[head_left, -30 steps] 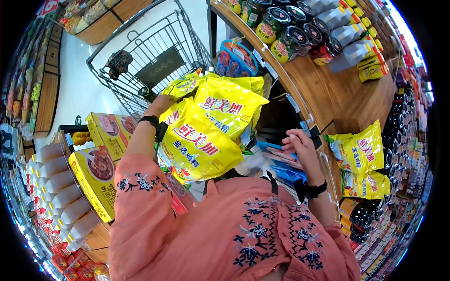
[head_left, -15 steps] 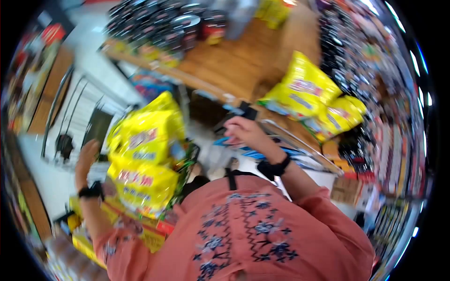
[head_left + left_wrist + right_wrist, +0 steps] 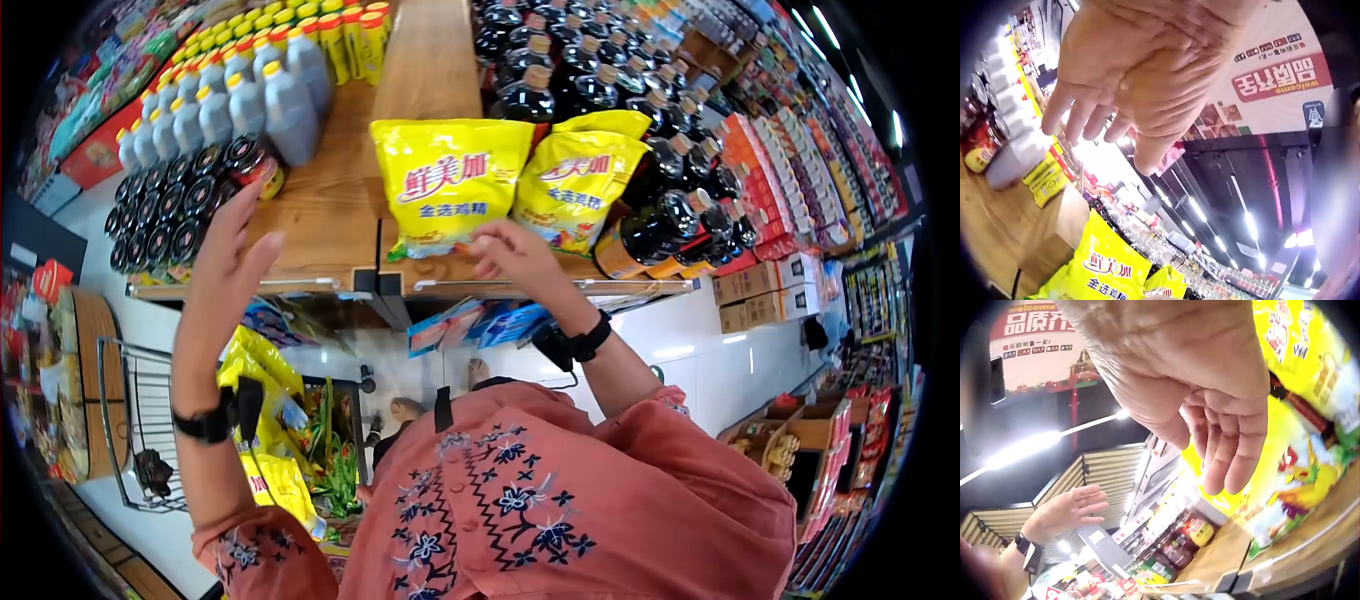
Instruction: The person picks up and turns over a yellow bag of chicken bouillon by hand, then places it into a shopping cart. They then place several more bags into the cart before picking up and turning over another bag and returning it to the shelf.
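Two yellow bags stand side by side on the wooden shelf: a left bag [image 3: 450, 180] and a right bag [image 3: 578, 180]. My right hand [image 3: 522, 262] is at the lower edge of the left bag, fingers loosely bent; the right wrist view shows this hand [image 3: 1210, 394] holding nothing, the yellow packaging behind it. Raised over the left part of the shelf, my left hand [image 3: 225, 270] has its fingers extended and holds nothing. In the left wrist view its palm [image 3: 1141, 75] is empty. More yellow bags [image 3: 270, 400] lie low at the left, below the shelf.
Dark-lidded jars [image 3: 165, 215] and grey bottles with yellow caps [image 3: 290, 100] stand on the shelf's left side. Dark bottles [image 3: 600, 90] fill the right. A wire cart [image 3: 140, 420] is at the lower left, and cardboard boxes [image 3: 765, 295] sit on the floor at right.
The view has turned toward the shelf. My left hand has left the yellow bags by the cart and risen toward the shelf; my right hand has come close to the left shelf bag.
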`<state>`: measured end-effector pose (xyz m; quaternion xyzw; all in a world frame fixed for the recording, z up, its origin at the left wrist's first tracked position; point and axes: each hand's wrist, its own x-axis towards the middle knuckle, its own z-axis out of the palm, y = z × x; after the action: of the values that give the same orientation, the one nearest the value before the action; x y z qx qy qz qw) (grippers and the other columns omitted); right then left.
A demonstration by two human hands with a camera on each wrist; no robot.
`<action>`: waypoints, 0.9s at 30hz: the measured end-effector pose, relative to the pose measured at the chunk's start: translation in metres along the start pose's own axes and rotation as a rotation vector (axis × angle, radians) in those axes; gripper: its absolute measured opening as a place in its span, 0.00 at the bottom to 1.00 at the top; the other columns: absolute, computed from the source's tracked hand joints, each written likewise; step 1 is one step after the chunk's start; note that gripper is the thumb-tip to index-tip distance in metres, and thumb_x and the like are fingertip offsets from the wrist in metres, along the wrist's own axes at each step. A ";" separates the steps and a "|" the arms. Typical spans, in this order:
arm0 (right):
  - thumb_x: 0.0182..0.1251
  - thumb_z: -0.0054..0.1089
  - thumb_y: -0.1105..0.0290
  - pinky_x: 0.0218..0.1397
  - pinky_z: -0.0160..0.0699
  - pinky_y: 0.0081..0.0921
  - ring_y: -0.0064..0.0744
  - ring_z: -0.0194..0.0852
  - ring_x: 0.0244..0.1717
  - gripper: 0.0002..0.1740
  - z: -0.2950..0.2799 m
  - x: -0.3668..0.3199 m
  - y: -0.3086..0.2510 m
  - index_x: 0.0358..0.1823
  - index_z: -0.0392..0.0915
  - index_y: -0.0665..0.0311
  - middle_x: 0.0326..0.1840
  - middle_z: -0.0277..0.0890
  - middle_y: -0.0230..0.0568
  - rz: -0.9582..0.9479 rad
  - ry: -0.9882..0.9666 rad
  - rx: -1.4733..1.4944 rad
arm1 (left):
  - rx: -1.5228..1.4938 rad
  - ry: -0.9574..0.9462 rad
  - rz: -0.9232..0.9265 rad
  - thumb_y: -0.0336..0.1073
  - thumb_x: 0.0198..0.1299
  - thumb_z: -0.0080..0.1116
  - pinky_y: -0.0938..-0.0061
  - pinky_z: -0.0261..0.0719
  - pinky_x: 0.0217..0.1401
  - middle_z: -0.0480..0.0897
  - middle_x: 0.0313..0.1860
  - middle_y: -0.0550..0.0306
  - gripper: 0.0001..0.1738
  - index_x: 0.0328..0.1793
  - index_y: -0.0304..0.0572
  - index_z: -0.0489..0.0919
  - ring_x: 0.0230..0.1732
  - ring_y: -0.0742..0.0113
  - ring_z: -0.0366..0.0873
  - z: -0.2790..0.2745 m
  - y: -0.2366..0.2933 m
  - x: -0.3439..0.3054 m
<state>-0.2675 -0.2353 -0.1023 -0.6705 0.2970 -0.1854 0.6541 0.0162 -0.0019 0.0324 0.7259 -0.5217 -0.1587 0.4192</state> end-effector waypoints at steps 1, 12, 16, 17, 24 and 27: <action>0.77 0.52 0.66 0.39 0.84 0.21 0.25 0.84 0.37 0.14 -0.019 -0.004 -0.005 0.57 0.75 0.68 0.45 0.81 0.39 -0.038 0.062 -0.044 | 0.137 0.039 0.090 0.39 0.70 0.59 0.68 0.61 0.77 0.69 0.75 0.44 0.33 0.77 0.34 0.64 0.76 0.57 0.65 0.017 -0.002 0.023; 0.74 0.55 0.70 0.36 0.81 0.20 0.24 0.84 0.37 0.12 -0.128 -0.019 -0.042 0.55 0.76 0.67 0.50 0.80 0.37 -0.301 0.415 -0.133 | 0.599 -0.028 0.291 0.53 0.64 0.62 0.53 0.64 0.69 0.77 0.63 0.39 0.37 0.72 0.37 0.69 0.66 0.44 0.72 0.170 -0.009 0.164; 0.74 0.55 0.70 0.37 0.81 0.20 0.24 0.84 0.37 0.13 -0.135 -0.020 -0.036 0.56 0.75 0.66 0.50 0.80 0.36 -0.270 0.382 -0.143 | 0.714 -0.041 0.271 0.52 0.61 0.63 0.47 0.67 0.60 0.82 0.53 0.46 0.27 0.59 0.42 0.80 0.55 0.48 0.79 0.171 0.021 0.156; 0.74 0.55 0.70 0.38 0.81 0.20 0.23 0.84 0.38 0.13 -0.135 -0.020 -0.034 0.56 0.75 0.66 0.50 0.80 0.36 -0.256 0.377 -0.134 | 0.684 -0.093 0.301 0.51 0.61 0.64 0.50 0.69 0.56 0.82 0.48 0.47 0.23 0.54 0.43 0.82 0.52 0.48 0.79 0.169 0.018 0.154; 0.73 0.56 0.70 0.43 0.81 0.22 0.25 0.83 0.43 0.16 -0.126 -0.011 -0.022 0.59 0.75 0.66 0.51 0.80 0.39 -0.144 0.222 -0.109 | 0.678 -0.045 0.524 0.40 0.58 0.65 0.57 0.75 0.46 0.77 0.35 0.51 0.10 0.35 0.41 0.82 0.41 0.48 0.77 0.160 0.040 0.107; 0.68 0.64 0.66 0.56 0.78 0.28 0.32 0.79 0.57 0.28 -0.117 -0.006 -0.012 0.67 0.70 0.66 0.58 0.78 0.44 -0.165 0.034 -0.224 | 0.668 0.005 0.522 0.39 0.54 0.67 0.58 0.75 0.46 0.76 0.35 0.52 0.11 0.33 0.41 0.79 0.42 0.49 0.76 0.142 0.049 0.081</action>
<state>-0.3448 -0.3213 -0.0804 -0.7584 0.2707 -0.2157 0.5522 -0.0764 -0.1417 0.0016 0.6658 -0.7098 0.1322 0.1883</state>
